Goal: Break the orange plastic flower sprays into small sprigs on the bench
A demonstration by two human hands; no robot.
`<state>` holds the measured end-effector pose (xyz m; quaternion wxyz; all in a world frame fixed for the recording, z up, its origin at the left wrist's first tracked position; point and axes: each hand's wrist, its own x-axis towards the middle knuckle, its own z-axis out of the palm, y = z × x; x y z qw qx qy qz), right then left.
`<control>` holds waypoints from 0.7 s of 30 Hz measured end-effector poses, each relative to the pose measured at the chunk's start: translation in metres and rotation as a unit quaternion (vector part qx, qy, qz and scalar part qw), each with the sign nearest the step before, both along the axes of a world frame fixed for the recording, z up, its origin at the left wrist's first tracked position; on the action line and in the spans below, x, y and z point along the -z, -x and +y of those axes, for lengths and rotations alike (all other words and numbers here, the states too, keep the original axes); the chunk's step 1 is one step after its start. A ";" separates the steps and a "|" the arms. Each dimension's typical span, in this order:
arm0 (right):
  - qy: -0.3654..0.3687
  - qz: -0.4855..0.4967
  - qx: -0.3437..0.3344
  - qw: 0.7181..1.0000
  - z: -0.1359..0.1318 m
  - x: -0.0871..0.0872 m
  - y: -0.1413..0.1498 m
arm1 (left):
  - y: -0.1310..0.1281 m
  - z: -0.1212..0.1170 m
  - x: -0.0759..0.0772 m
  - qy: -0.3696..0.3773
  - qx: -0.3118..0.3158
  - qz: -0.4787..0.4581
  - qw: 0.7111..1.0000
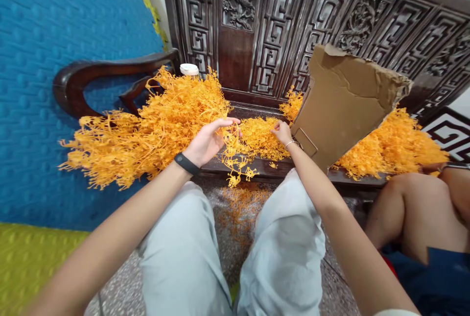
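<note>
Fingers (pixel 223 123) of the left hand (pixel 206 143) are curling loosely around an orange cluster (pixel 235 147) of thin, knobbly branches, which is dangling from them past the front edge of the bench. The right hand (pixel 282 132) is bending its fingers in toward the thumb at the edge of a low pile of small orange pieces (pixel 259 134); I cannot tell whether they are pinching a piece. That pile is lying on the dark bench seat (pixel 270 163), between the two hands. A black band (pixel 187 163) is circling the left wrist, and a thin bracelet (pixel 290 143) is circling the right.

Beyond the left hand, a big orange heap (pixel 165 115) is spreading over the end of the seat, with a white lid (pixel 189 69) showing just behind it. Near the right forearm, a brown cardboard piece (pixel 341 105) is standing tilted, and another orange heap (pixel 400 144) is lying on its far side. The carved backrest (pixel 271 27) is rising behind everything. Below, orange scraps (pixel 240 206) are littering the speckled floor between the pale trouser legs (pixel 183 257). At the right edge, another person's bare knee (pixel 389 198) is showing beside the bench.
</note>
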<state>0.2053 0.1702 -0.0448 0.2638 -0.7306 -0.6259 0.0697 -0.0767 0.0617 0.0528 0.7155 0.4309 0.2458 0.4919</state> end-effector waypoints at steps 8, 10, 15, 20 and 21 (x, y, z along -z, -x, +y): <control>0.050 -0.045 -0.050 0.996 -0.004 -0.001 0.010 | -0.002 0.002 -0.001 0.000 -0.036 0.005 0.999; 0.064 -0.053 -0.068 0.994 -0.002 0.000 0.011 | -0.002 0.002 -0.001 -0.002 -0.041 0.006 0.999; 0.109 -0.083 -0.098 0.986 0.004 0.005 0.014 | -0.001 0.004 -0.002 0.010 -0.043 -0.003 0.999; 0.151 -0.121 -0.108 0.975 0.009 0.008 0.020 | 0.000 0.007 -0.001 0.013 -0.052 -0.005 0.999; 0.159 -0.128 -0.107 0.973 0.011 0.009 0.022 | 0.000 0.007 -0.001 0.013 -0.053 -0.003 0.998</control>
